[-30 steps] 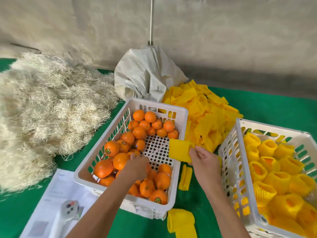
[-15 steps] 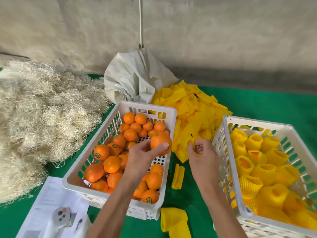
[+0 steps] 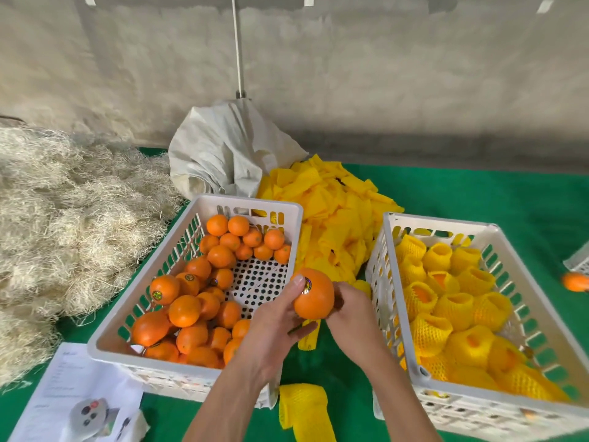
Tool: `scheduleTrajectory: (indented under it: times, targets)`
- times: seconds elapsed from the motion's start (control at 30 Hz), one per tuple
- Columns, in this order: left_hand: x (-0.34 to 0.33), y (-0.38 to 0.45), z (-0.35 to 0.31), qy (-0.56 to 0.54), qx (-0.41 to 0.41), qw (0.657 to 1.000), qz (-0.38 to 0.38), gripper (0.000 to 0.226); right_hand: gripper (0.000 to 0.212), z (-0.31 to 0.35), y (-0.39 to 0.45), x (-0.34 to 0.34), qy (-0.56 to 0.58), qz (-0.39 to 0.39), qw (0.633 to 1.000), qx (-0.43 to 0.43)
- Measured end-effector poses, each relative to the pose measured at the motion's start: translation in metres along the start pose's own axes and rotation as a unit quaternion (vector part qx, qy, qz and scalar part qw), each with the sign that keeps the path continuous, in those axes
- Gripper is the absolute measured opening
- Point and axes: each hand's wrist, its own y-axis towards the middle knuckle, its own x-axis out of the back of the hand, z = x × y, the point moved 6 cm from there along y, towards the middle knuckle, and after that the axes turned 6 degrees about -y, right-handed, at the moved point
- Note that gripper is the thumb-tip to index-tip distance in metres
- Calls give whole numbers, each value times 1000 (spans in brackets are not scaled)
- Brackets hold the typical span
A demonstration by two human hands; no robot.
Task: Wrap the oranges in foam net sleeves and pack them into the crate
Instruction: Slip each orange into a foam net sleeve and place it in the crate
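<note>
My left hand (image 3: 276, 323) holds an orange (image 3: 314, 293) with a small sticker, lifted between the two white crates. My right hand (image 3: 352, 309) is curled right beside the orange, touching it; a yellow foam net sleeve (image 3: 363, 286) peeks out behind its fingers. The left crate (image 3: 248, 204) holds several bare oranges (image 3: 185, 311). The right crate (image 3: 439, 223) holds several oranges wrapped in yellow sleeves (image 3: 455, 309). A pile of flat yellow sleeves (image 3: 331, 205) lies behind the gap between the crates.
A heap of pale straw (image 3: 63, 224) fills the left. A white sack (image 3: 229, 151) stands at the back by the wall. Loose sleeves (image 3: 302, 409) lie on the green cloth near me. Papers and a small device (image 3: 89, 413) lie bottom left. A stray orange (image 3: 575, 281) sits far right.
My left hand picked an orange out of the left crate and carried it right to meet my right hand, which came with a sleeve from the pile.
</note>
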Motion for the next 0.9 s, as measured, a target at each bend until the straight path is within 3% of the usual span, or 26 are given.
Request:
scheduleTrajectory:
  times: [0.07, 0.17, 0.27, 0.37, 0.5, 0.6, 0.7, 0.8, 0.9]
  targets:
    - [6, -2, -1, 24, -28, 999, -13, 20, 26, 1, -1, 4, 31, 19, 999, 5]
    - [19, -5, -2, 27, -52, 998, -39, 14, 14, -1, -4, 15, 88, 22, 996, -13]
    - [24, -6, -2, 55, -91, 992, -69, 39, 9, 7, -10, 20, 90, -4, 996, -2]
    - [19, -13, -9, 168, -187, 963, -94, 69, 6, 29, -20, 35, -2, -129, 988, 83]
    - [19, -16, -19, 270, -245, 915, -172, 70, 9, 53, -38, 35, -57, -183, 966, 174]
    - [18, -13, -21, 228, -223, 926, -201, 66, 12, 58, -43, 27, -89, -181, 954, 221]
    - [13, -7, -24, 224, -241, 929, -170, 57, 14, 51, -40, 24, -96, -183, 956, 208]
    - [2, -1, -23, 220, -245, 937, -116, 42, 13, 41, -34, 21, -35, -179, 970, 164]
    - [-3, 0, -17, 207, -204, 954, -78, 49, 12, 31, -28, 17, 20, -150, 982, 110]
